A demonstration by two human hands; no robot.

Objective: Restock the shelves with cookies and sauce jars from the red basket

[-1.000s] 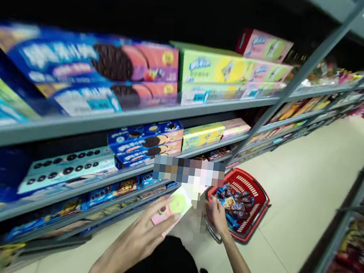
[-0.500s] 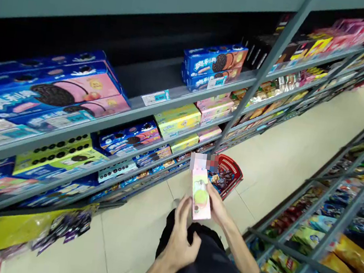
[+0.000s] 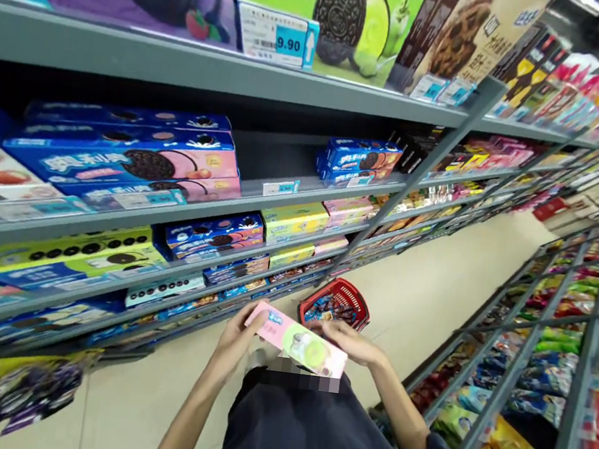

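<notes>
A long pink and green cookie box (image 3: pixel 299 341) is held in front of my body, slanting down to the right, its printed face turned up. My left hand (image 3: pixel 236 333) grips its left end, thumb on top. At the upper right side, my right hand (image 3: pixel 353 342) holds the box near its other end; the fingers behind it are partly hidden. Just beyond the box, a red shopping basket (image 3: pixel 341 302) stands on the floor with several dark blue packets inside.
Grey shelves (image 3: pixel 349 88) run along the left with blue cookie boxes (image 3: pixel 138 157) and a green cookie box (image 3: pixel 367 25). Snack bags (image 3: pixel 517 448) fill a rack on the right. The tiled aisle floor (image 3: pixel 436 270) lies between. Purple packets (image 3: pixel 36 389) hang at lower left.
The box has turned from upright to lying crosswise. My left hand, apart from it before, now holds its left end. The view has tilted up, bringing in the higher shelf.
</notes>
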